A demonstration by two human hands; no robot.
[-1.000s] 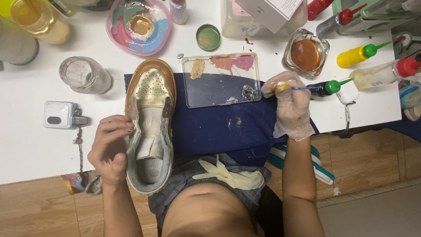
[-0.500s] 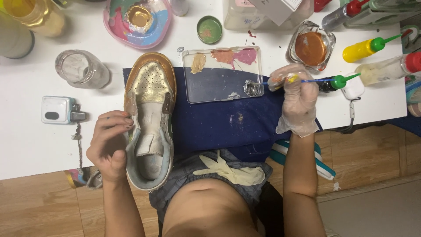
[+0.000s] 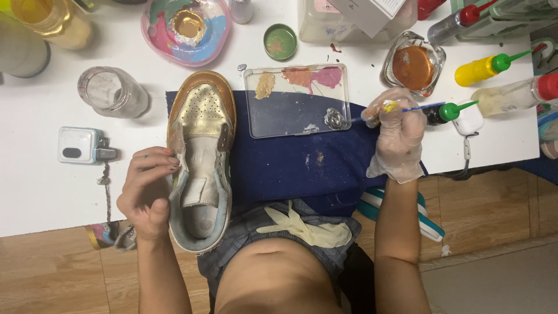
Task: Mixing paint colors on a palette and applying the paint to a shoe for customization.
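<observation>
We hold a shoe (image 3: 200,157) with our left hand (image 3: 146,192). The fingers curl around its left side, near the opening. The shoe lies on its sole with the toe pointing away from us. Its toe is gold and the rest is pale. The toe end rests on a blue cloth (image 3: 296,166) on the white table (image 3: 35,192), and the heel sticks out past the table edge, over our lap.

Our right hand (image 3: 398,136) wears a thin clear glove. Its fingers are pinched tight on a small brush (image 3: 401,109). The brush lies flat and points left. Its tip is touching or just over the right edge of a clear tray (image 3: 297,100); we cannot tell which. The tray has dabs of tan, orange and pink paint in it.

Just past the hand sits a glass dish (image 3: 412,67) with brown paint. A yellow bottle (image 3: 485,67) with a green tip lies to the right of the dish. A round pink bowl (image 3: 186,29) with a gold middle sits past the shoe's toe. A clear jar (image 3: 110,90) stands left of the shoe. A spare glove (image 3: 305,228) lies on our lap.
</observation>
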